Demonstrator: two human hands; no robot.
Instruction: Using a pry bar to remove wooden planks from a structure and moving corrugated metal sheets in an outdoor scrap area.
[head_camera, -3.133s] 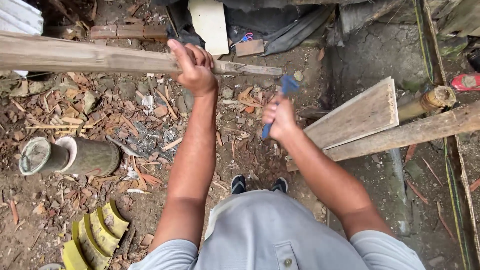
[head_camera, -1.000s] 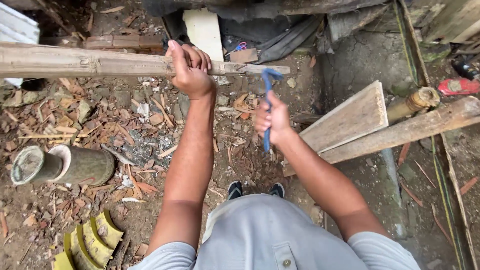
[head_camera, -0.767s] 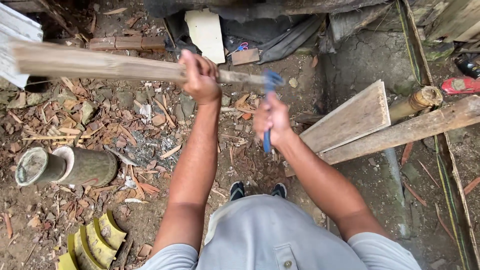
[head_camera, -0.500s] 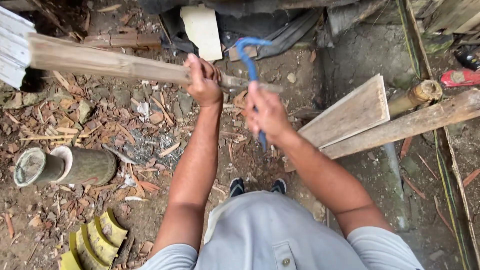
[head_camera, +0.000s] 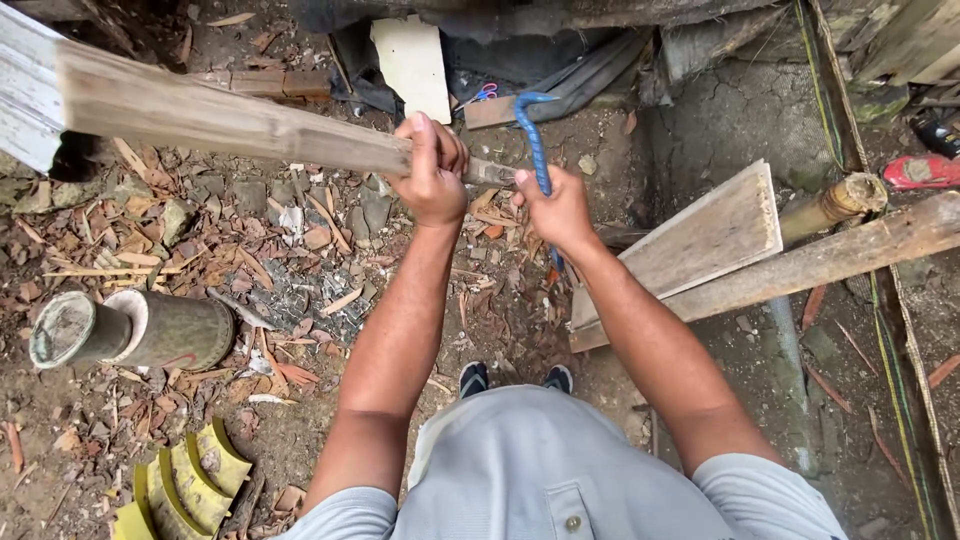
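My left hand (head_camera: 432, 172) grips a long weathered wooden plank (head_camera: 220, 118) near its right end and holds it off the ground, running out to the upper left. My right hand (head_camera: 556, 208) is closed around a blue ribbed metal bar (head_camera: 535, 140) with a hooked top. The bar stands nearly upright right beside the plank's end. Its lower tip shows just below my right hand.
Wood chips and scraps cover the dirt. A thick bamboo section (head_camera: 130, 330) lies at left, yellow curved bamboo pieces (head_camera: 185, 485) at lower left. Boards (head_camera: 700, 245) and a pole (head_camera: 840, 205) lie at right, a white board (head_camera: 412, 62) and scissors (head_camera: 483, 93) beyond.
My right hand swung the blue bar against the plank's end, raised it, and now holds it closer to my left hand. The plank's far end has tilted upward to the left.
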